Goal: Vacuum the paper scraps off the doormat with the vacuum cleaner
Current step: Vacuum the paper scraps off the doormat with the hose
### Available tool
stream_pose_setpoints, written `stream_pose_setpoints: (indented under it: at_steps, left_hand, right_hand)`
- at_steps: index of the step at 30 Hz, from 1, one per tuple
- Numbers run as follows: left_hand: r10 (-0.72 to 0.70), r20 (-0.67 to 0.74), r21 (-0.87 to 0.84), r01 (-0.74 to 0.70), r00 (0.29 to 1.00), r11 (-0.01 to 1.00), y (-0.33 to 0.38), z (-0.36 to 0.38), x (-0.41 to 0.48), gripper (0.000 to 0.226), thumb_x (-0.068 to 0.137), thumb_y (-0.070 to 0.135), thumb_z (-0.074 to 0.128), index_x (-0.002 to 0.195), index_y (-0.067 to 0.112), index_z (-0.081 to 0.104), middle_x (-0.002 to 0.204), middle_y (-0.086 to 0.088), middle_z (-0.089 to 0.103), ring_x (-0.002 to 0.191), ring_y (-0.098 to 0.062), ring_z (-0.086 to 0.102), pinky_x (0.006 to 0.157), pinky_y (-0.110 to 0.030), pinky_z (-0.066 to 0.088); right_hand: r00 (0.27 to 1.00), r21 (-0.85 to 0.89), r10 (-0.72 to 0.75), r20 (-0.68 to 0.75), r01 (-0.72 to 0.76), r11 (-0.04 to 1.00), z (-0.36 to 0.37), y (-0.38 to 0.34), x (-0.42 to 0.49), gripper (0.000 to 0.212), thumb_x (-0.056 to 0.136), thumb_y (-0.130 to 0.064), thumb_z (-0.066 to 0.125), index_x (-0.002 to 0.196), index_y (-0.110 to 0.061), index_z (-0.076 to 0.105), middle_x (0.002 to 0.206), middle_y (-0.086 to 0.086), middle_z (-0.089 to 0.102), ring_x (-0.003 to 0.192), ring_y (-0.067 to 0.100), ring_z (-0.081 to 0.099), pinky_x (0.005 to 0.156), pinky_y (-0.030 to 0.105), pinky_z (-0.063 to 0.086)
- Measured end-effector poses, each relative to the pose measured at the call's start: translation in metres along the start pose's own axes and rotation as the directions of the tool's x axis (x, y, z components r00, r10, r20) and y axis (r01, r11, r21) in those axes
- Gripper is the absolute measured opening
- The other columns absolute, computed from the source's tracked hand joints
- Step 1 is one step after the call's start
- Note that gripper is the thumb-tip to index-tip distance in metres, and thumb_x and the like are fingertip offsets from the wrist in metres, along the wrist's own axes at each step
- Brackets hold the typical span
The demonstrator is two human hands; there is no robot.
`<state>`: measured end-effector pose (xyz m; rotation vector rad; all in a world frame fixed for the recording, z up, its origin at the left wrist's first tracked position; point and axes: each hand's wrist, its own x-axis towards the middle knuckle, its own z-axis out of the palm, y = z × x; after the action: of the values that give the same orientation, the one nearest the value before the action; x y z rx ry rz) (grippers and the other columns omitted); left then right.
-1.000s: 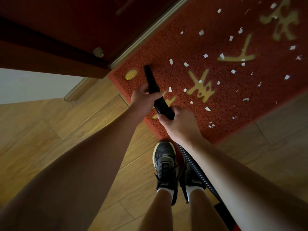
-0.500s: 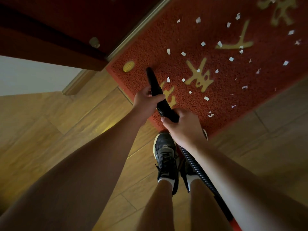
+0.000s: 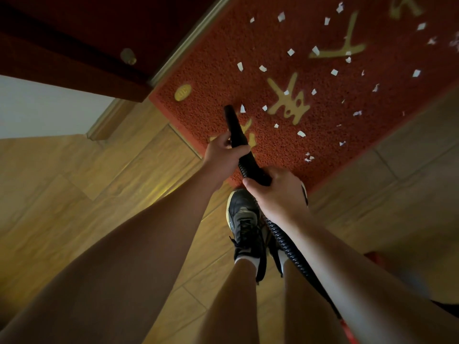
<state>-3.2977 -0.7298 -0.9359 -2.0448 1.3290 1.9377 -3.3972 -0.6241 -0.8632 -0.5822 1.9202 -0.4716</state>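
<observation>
A red doormat (image 3: 323, 135) with gold characters lies on the floor, strewn with several white paper scraps (image 3: 301, 133). The black vacuum nozzle (image 3: 233, 125) points down at the mat's near left part, its tip just left of one scrap (image 3: 242, 108). My left hand (image 3: 222, 158) grips the nozzle's middle. My right hand (image 3: 278, 192) grips it lower, where the ribbed black hose (image 3: 285, 244) starts. The hose runs back past my right arm toward a red vacuum body (image 3: 347, 328) at the bottom edge.
A dark red door (image 3: 87, 33) with a metal threshold strip (image 3: 188, 43) borders the mat's far left side. Wooden floor (image 3: 74, 182) spreads to the left. My feet in black sneakers (image 3: 244, 219) stand at the mat's near edge. Grey tiles (image 3: 397, 194) lie to the right.
The nozzle tip has slid along the mat toward me and a little right, from near the gold oval badge to beside a scrap. Both hands kept their grip.
</observation>
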Motion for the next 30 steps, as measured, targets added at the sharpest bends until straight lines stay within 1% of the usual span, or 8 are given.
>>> stream_pose_setpoints:
  at_steps: [3, 6, 8, 14, 19, 23, 26, 30]
  left_hand:
    - [-0.007, 0.036, 0.013, 0.006, 0.999, 1.000, -0.002, 0.007, -0.005, 0.077, 0.057, 0.049, 0.075, 0.129, 0.021, 0.067, 0.122, 0.000, 0.067, 0.110, -0.021, 0.067, 0.101, -0.052, 0.055]
    - [-0.006, 0.061, 0.036, 0.004, 0.998, 0.999, 0.001, 0.014, -0.012, 0.034, 0.065, 0.039, 0.076, 0.099, 0.040, 0.069, 0.113, -0.001, 0.069, 0.107, -0.025, 0.068, 0.100, -0.054, 0.055]
    - [0.001, 0.073, 0.052, -0.005, 0.997, 0.999, 0.002, 0.018, -0.015, 0.028, 0.066, 0.037, 0.074, 0.091, 0.045, 0.065, 0.108, -0.003, 0.070, 0.105, -0.026, 0.069, 0.100, -0.055, 0.054]
    - [0.002, 0.106, 0.069, -0.009, 0.994, 0.998, 0.004, 0.027, -0.021, 0.028, 0.077, 0.030, 0.077, 0.102, 0.034, 0.067, 0.111, -0.007, 0.069, 0.107, -0.026, 0.067, 0.102, -0.054, 0.053]
    - [-0.015, 0.104, 0.077, 0.006, 0.994, 0.997, 0.001, 0.036, -0.020, 0.079, 0.056, 0.049, 0.076, 0.129, 0.021, 0.067, 0.116, -0.007, 0.070, 0.107, -0.024, 0.069, 0.099, -0.053, 0.055]
    - [-0.032, 0.116, 0.066, 0.024, 0.993, 0.998, 0.000, 0.045, -0.018, 0.067, 0.056, 0.047, 0.078, 0.120, 0.027, 0.068, 0.116, -0.007, 0.070, 0.106, -0.026, 0.069, 0.100, -0.055, 0.055]
    - [-0.047, 0.109, 0.054, 0.041, 0.993, 0.998, 0.001, 0.050, -0.016, 0.086, 0.053, 0.049, 0.080, 0.133, 0.023, 0.064, 0.121, -0.007, 0.069, 0.108, -0.026, 0.069, 0.100, -0.054, 0.055]
    - [-0.036, 0.126, 0.080, 0.026, 0.991, 0.996, 0.013, 0.055, -0.024, 0.064, 0.079, 0.030, 0.079, 0.139, 0.019, 0.059, 0.122, -0.005, 0.067, 0.110, -0.026, 0.067, 0.103, -0.053, 0.053]
  right_hand:
    - [0.999, 0.039, 0.049, -0.009, -0.049, 0.998, -0.001, 0.009, -0.005, 0.028, 0.089, -0.034, 0.071, 0.080, -0.008, 0.067, 0.063, 0.008, 0.065, 0.045, 0.015, 0.048, 0.038, 0.016, 0.031]
    - [0.997, 0.058, 0.073, -0.022, -0.071, 0.996, -0.003, 0.016, -0.009, 0.026, 0.088, -0.035, 0.071, 0.075, -0.013, 0.064, 0.058, 0.001, 0.062, 0.043, 0.011, 0.049, 0.041, 0.022, 0.035]
    - [0.997, 0.060, 0.074, -0.033, -0.072, 0.996, -0.004, 0.019, -0.012, 0.028, 0.087, -0.035, 0.072, 0.070, -0.016, 0.062, 0.055, -0.001, 0.059, 0.046, 0.013, 0.051, 0.043, 0.026, 0.037]
    - [0.994, 0.048, 0.092, -0.058, -0.089, 0.995, -0.008, 0.026, -0.017, 0.021, 0.088, -0.037, 0.072, 0.079, -0.019, 0.066, 0.059, -0.006, 0.060, 0.049, 0.006, 0.054, 0.046, 0.017, 0.039]
    - [0.991, 0.050, 0.093, -0.095, -0.089, 0.995, -0.012, 0.031, -0.022, 0.024, 0.087, -0.037, 0.072, 0.072, -0.021, 0.062, 0.054, -0.006, 0.058, 0.046, 0.005, 0.054, 0.043, 0.018, 0.036]
    - [0.989, 0.053, 0.105, -0.105, -0.100, 0.994, -0.018, 0.036, -0.022, 0.026, 0.087, -0.038, 0.072, 0.072, -0.019, 0.062, 0.053, -0.006, 0.059, 0.048, 0.005, 0.055, 0.041, 0.018, 0.035]
    - [0.988, 0.055, 0.103, -0.115, -0.097, 0.994, -0.021, 0.038, -0.021, 0.026, 0.087, -0.037, 0.072, 0.072, -0.019, 0.062, 0.057, -0.006, 0.059, 0.051, 0.003, 0.056, 0.044, 0.015, 0.038]
    - [0.987, 0.051, 0.107, -0.122, -0.101, 0.994, -0.025, 0.041, -0.020, 0.026, 0.087, -0.038, 0.072, 0.074, -0.017, 0.062, 0.057, -0.006, 0.059, 0.052, 0.000, 0.056, 0.043, 0.013, 0.037]
